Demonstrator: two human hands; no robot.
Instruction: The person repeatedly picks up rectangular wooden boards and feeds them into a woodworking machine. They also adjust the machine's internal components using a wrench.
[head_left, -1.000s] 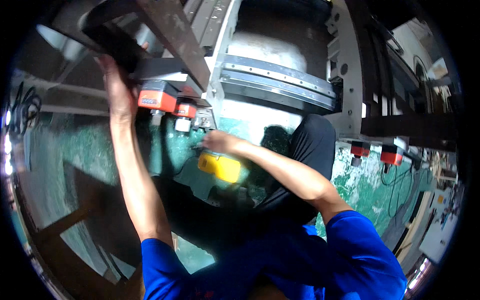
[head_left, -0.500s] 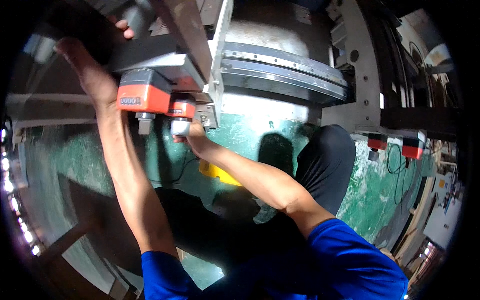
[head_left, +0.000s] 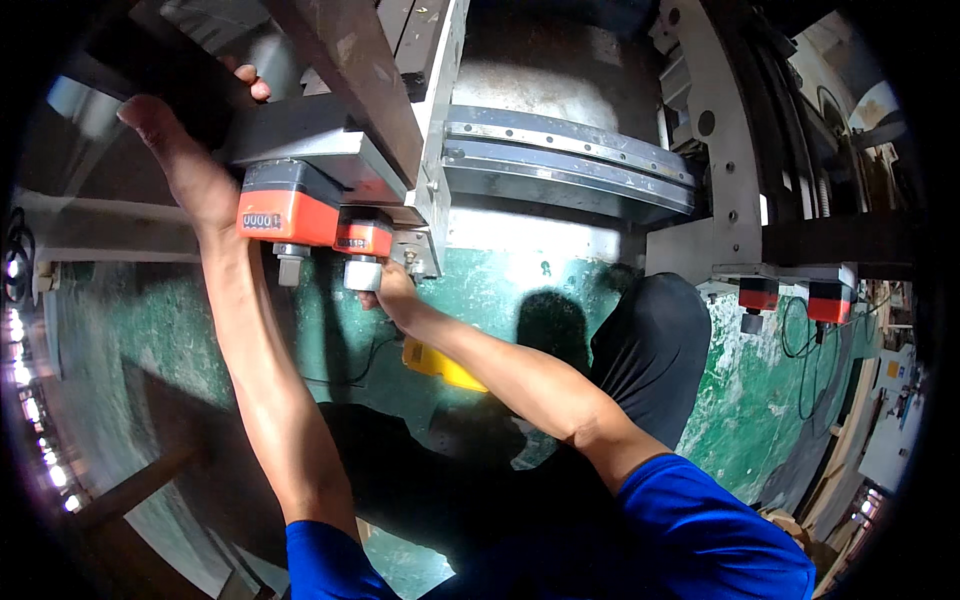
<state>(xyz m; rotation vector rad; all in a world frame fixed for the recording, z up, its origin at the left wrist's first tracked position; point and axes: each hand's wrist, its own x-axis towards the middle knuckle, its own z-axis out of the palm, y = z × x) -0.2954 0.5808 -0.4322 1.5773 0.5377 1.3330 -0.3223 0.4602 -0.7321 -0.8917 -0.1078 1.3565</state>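
My left hand reaches up at the left and is closed around a dark machine bar. The thumb lies on the near side; a few fingertips show past the far edge. Beside that wrist hangs an orange and black counter with a number window and a small metal shaft end below. A smaller orange counter sits to its right, with a silver knob under it. My right hand curls around the back of this knob; the knob and the counter hide most of its fingers.
A metal rail with bolt holes runs across to a grey upright frame. Two more orange counters hang at the right, near a loose black cable. A yellow object lies on the green floor below my right forearm.
The view has shifted slightly, so the machine and counters sit a little lower in it. Both hands keep their places on the bar and at the knob.
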